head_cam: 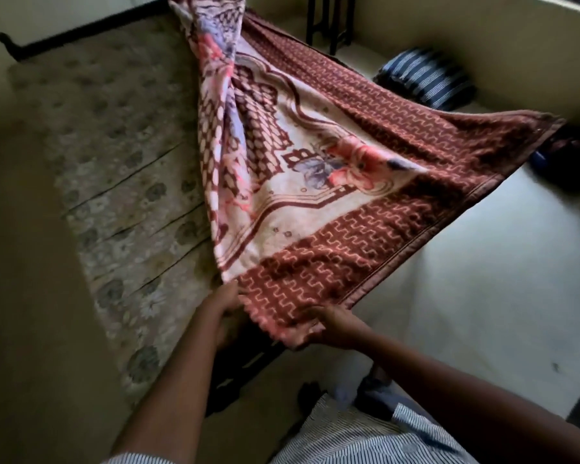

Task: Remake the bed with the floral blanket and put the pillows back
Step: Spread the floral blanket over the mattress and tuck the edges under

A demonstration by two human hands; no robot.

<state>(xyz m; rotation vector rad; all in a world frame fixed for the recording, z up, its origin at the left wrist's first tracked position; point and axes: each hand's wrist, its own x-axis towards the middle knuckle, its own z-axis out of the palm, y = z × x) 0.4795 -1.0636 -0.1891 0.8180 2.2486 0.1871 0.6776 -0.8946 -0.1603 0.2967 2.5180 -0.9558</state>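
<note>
Holding the floral blanket (315, 202) over the bed (131, 202), left hand (220, 316) and right hand (335, 329) fingers pinch its edge

Both hands, left hand (223, 313) and right hand (332, 324), grip the floral blanket (315, 182) corner; the bed (114, 169) lies beyond the left hand.

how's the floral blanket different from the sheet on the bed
The blanket has a maroon border and cream centre with pink flowers; the sheet is pale with muted grey flowers. The blanket is lifted and bunched into folds, its near edge gripped by the left hand and right hand; the sheet lies flat with a few creases. Both are floral prints.
</note>
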